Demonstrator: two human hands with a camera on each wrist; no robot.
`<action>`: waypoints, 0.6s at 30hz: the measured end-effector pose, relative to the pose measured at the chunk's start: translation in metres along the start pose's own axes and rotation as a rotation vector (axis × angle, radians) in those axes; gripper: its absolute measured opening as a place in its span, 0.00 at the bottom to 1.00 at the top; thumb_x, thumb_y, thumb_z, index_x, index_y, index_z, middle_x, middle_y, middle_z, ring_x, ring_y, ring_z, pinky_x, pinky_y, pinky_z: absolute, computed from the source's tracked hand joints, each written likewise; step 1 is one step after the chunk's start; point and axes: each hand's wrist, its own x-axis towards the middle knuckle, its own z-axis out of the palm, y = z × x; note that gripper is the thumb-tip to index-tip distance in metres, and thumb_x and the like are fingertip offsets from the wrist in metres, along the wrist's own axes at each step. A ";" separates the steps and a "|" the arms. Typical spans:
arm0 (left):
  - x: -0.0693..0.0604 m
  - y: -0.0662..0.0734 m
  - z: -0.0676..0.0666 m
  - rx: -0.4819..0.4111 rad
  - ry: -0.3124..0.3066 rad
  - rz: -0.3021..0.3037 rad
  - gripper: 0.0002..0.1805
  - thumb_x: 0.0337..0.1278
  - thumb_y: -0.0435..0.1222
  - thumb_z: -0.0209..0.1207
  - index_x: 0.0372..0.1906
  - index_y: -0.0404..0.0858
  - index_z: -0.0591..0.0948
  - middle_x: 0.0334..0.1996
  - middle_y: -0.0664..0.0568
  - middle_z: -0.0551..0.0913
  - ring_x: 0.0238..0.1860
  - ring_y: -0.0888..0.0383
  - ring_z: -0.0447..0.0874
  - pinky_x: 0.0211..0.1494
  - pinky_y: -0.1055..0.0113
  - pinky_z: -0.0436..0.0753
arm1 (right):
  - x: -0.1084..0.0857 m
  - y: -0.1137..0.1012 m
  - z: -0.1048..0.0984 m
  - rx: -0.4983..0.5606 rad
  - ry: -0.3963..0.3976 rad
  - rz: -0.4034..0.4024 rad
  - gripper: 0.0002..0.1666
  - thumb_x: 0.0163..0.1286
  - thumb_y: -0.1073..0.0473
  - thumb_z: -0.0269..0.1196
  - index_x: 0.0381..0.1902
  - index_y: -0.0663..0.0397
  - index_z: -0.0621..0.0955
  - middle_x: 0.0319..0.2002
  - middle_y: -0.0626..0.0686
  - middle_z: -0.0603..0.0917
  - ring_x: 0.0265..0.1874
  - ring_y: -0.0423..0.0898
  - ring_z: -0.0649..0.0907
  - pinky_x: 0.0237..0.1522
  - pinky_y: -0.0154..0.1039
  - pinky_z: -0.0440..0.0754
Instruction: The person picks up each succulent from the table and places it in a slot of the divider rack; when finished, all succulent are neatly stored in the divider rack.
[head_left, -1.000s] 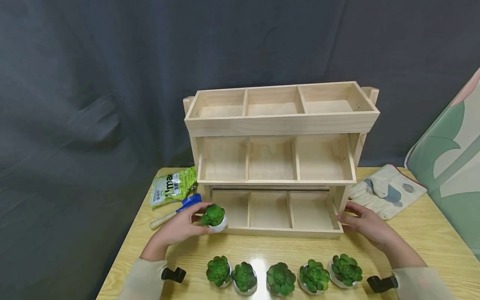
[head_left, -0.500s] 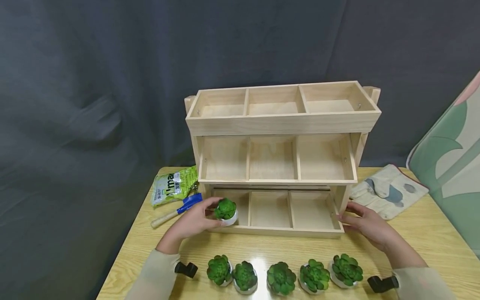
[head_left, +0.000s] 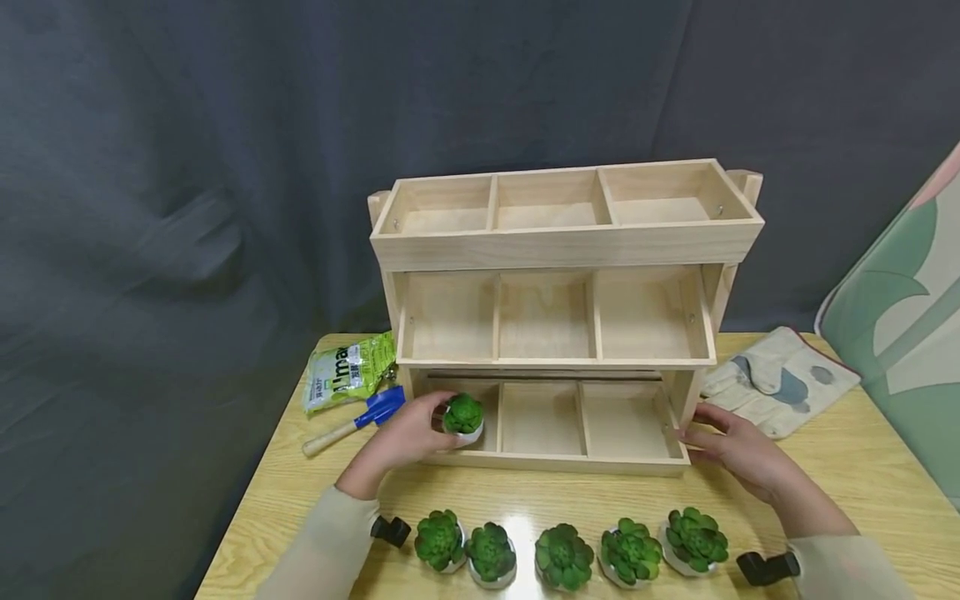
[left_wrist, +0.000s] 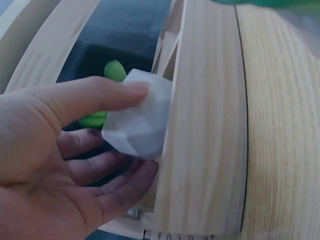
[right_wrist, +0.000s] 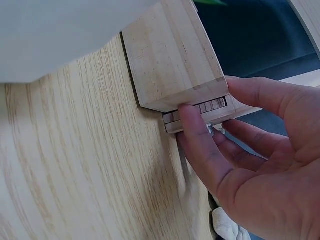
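Observation:
My left hand (head_left: 412, 429) grips a small potted succulent (head_left: 463, 413) by its white faceted pot (left_wrist: 140, 115), thumb on one side and fingers on the other. The plant is in the left compartment of the lowest tier, close behind the front board. Part of its green leaves is hidden by the hand in the left wrist view. A three-tier wooden plant stand (head_left: 566, 247) stands before me, each tier split into three compartments. At the lowest tier's right end, my right hand (head_left: 738, 450) holds the corner, fingers and thumb around the end board (right_wrist: 175, 55).
Several potted succulents (head_left: 563, 557) line the table's front. Left of the stand lie a green-and-white bag (head_left: 347, 372) and a blue trowel (head_left: 384, 406) with a wooden handle. Light gloves (head_left: 776, 382) lie on the right, and a dark curtain (head_left: 225, 167) hangs behind.
My left hand has carried the succulent rightward from outside the stand's left end into the lowest tier's left compartment. The right hand stays at the stand's right end.

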 end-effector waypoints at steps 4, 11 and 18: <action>0.004 0.002 0.004 0.059 0.011 -0.029 0.34 0.55 0.36 0.78 0.69 0.39 0.80 0.56 0.45 0.88 0.53 0.51 0.88 0.58 0.52 0.88 | 0.000 0.001 -0.001 0.007 -0.010 -0.003 0.49 0.85 0.50 0.58 0.86 0.70 0.47 0.82 0.77 0.52 0.74 0.65 0.76 0.62 0.45 0.89; 0.012 -0.001 0.009 0.126 0.026 -0.067 0.34 0.55 0.37 0.78 0.67 0.39 0.81 0.57 0.44 0.89 0.57 0.47 0.88 0.63 0.46 0.87 | 0.000 0.003 0.000 0.030 -0.023 -0.003 0.50 0.84 0.49 0.59 0.86 0.67 0.48 0.83 0.76 0.51 0.77 0.68 0.72 0.63 0.44 0.88; 0.015 -0.002 0.013 0.164 0.029 -0.090 0.34 0.54 0.36 0.79 0.67 0.38 0.81 0.55 0.42 0.89 0.53 0.48 0.88 0.58 0.48 0.88 | 0.000 0.004 0.001 0.046 -0.020 -0.009 0.51 0.83 0.50 0.61 0.86 0.68 0.48 0.82 0.76 0.51 0.75 0.65 0.75 0.62 0.41 0.88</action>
